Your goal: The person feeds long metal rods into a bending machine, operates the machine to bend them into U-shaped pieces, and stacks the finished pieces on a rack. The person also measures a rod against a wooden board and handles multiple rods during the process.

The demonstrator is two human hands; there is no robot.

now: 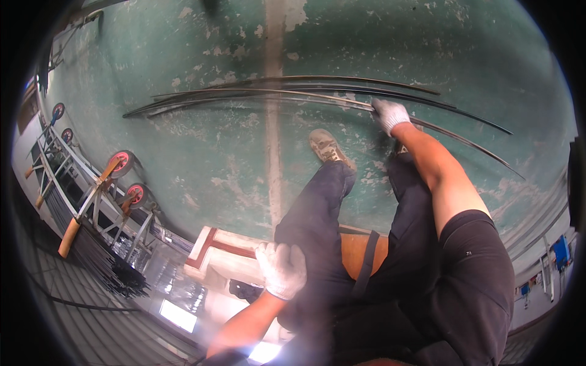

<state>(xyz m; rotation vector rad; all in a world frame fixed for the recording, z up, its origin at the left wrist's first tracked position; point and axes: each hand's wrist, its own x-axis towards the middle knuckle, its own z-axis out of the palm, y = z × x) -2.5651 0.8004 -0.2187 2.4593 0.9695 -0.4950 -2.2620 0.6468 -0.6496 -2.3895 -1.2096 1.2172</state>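
Your white-gloved right hand (390, 116), upper right, hides part of a long, thin, dark strip (439, 127). At lower right, the blue objects (560, 251) are too small to identify.

Several long strips (366, 91) lie on the floor (201, 140) before the person, running left to right, close together at the left and spread apart at the right; the right hand (391, 116) is at the nearest strip (455, 132), right of its middle; the left hand (281, 269) is beside the left thigh (311, 210); the left shoe (329, 148) stands nearer than the strips; far left is a wheeled frame (88, 204), a rod bundle (119, 274) along it.
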